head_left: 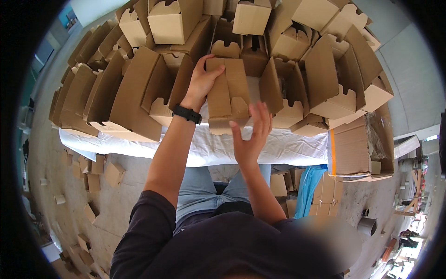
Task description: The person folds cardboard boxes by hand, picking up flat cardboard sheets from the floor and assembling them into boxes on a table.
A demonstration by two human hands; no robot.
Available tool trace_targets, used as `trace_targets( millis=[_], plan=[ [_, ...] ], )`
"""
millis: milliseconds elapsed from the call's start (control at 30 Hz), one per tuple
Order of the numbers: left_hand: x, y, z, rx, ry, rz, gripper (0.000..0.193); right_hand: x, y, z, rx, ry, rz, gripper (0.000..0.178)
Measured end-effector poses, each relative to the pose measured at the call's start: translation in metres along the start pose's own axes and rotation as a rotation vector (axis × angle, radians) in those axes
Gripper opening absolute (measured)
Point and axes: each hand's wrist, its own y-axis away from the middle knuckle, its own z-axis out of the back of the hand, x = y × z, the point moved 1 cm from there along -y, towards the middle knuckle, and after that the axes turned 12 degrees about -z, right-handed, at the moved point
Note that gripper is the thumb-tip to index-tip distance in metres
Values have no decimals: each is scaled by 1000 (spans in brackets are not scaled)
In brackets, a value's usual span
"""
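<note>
A small brown cardboard box [218, 100] is in front of me over the table's near side, its tabbed near end facing me. My left hand [203, 81] grips its far left part, with the thumb over the top and the fingers round the left side. A dark watch sits on that wrist. My right hand [252, 135] is open at the box's near right corner, thumb and fingers apart. Whether its thumb touches the cardboard I cannot tell. Open boxes stand close on both sides, among them an open carton [272, 86] at the right.
Rows of open and stacked cardboard boxes [172, 23] cover the far side of the table. White cloth [218, 151] hangs along its front edge. A larger carton [350, 151] with plastic inside stands at the right. Small boxes [114, 174] lie on the floor at the left.
</note>
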Motion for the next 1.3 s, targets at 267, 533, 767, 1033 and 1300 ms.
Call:
trace_targets(
  millis=[267, 533, 767, 1033, 1300],
  plan=[
    [-5, 5, -2, -20, 8, 13, 51, 3, -27, -18, 252, -786, -717, 51],
    [-1, 5, -3, -23, 51, -5, 52, -5, -25, -26, 217, -707, -645, 43],
    [3, 1, 0, -18, 68, 16, 52, 6, -35, -20, 218, -633, -638, 41],
    [3, 3, -2, -19, 36, -1, 53, -2, -33, -31, 149, -564, -649, 42],
    [7, 1, 1, -26, 48, -2, 51, -19, -9, -19, 201, -845, -617, 40]
  ],
)
